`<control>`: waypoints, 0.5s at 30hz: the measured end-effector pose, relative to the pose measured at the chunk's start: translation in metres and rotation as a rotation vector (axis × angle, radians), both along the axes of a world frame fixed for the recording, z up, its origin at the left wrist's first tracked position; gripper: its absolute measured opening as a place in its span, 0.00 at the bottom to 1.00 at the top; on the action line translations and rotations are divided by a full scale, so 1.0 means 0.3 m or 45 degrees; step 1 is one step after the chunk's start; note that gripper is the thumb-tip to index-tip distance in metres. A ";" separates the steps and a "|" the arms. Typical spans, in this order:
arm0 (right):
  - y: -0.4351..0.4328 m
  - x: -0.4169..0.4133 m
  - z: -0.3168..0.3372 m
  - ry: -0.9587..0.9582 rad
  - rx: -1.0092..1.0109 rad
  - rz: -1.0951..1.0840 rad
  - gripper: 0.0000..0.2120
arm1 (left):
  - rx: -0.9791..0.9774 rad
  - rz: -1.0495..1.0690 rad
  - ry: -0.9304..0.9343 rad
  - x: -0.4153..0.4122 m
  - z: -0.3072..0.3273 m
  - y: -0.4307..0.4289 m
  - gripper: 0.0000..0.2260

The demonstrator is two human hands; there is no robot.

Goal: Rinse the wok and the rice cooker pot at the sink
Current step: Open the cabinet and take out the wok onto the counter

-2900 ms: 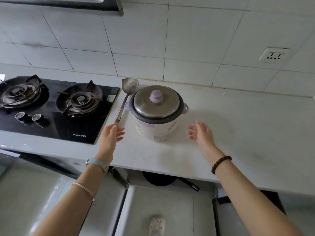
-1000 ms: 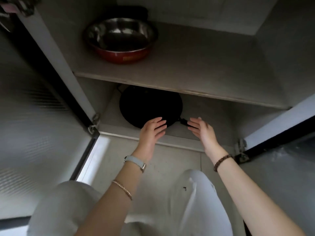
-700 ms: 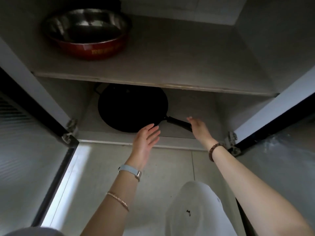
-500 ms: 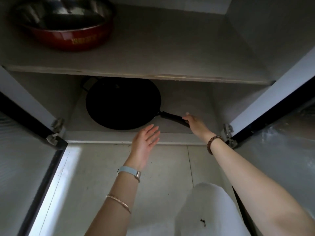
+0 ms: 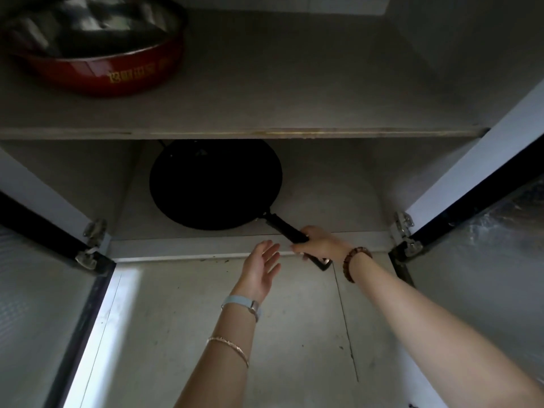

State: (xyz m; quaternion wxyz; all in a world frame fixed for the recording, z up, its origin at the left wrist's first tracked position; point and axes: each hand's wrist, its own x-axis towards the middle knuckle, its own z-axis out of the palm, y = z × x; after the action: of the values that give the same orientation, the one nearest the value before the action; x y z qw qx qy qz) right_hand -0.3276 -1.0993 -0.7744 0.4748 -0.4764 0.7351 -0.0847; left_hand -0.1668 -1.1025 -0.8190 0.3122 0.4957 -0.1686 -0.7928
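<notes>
A black wok [image 5: 215, 184] lies on the bottom shelf of an open low cabinet, its long black handle [image 5: 284, 228] pointing toward the front right and reaching over the cabinet's front edge. My right hand [image 5: 319, 245] grips that handle near its end. My left hand [image 5: 260, 270] hovers with straight fingers just left of the handle, in front of the cabinet's edge, touching nothing. The rice cooker pot is out of view.
A red basin with a steel inside [image 5: 94, 45] stands at the left of the upper shelf [image 5: 294, 98]. Both cabinet doors [image 5: 44, 290] [image 5: 485, 231] hang open to either side. Grey floor tiles [image 5: 294, 334] lie below my arms.
I have gone from the counter with the rice cooker down to the cabinet. My right hand has closed round the wok handle, and the wok has slid a little toward the front.
</notes>
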 end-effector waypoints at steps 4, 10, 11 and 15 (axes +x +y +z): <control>0.020 0.094 -0.021 -0.312 0.102 -0.142 0.15 | 0.014 0.016 0.036 -0.001 0.004 -0.033 0.11; 0.032 0.210 -0.046 -0.420 0.160 -0.162 0.10 | 0.118 -0.026 0.094 0.012 -0.029 -0.044 0.12; 0.033 0.224 -0.048 -0.427 0.154 -0.180 0.08 | 0.103 -0.039 0.065 0.016 -0.033 -0.050 0.10; 0.034 0.267 -0.068 -0.429 0.135 -0.283 0.05 | -0.036 -0.174 -0.203 0.028 -0.027 -0.084 0.09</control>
State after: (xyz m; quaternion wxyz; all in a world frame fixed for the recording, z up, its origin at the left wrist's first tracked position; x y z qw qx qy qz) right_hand -0.2474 -1.0891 -0.7948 0.6032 -0.3457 0.6969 -0.1763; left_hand -0.1583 -1.1276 -0.8271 0.2498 0.5400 -0.2373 -0.7679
